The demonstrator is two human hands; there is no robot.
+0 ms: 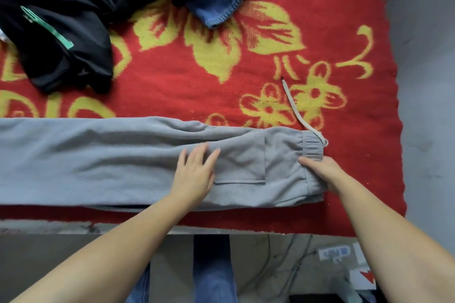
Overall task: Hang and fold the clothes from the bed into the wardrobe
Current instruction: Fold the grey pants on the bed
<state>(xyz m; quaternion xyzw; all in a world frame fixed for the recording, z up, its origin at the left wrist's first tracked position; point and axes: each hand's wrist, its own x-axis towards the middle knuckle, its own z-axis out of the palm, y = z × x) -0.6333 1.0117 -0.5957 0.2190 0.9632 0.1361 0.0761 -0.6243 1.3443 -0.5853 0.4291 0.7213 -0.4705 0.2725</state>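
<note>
Grey sweatpants (pixel 110 160) lie flat along the near edge of the bed (pixel 246 81), legs stacked, ready to fold. Your left hand (pixel 195 174) presses flat on the seat, fingers straight and spread, likely pinning the fabric. Your right hand (pixel 320 172) grips the waistband (pixel 311 146) edge, likely to keep it taut. Count: one sweatpants, one drawstring (pixel 295 108) trailing out, one black garment (pixel 61 19), one jeans (pixel 219 0) far side.
</note>
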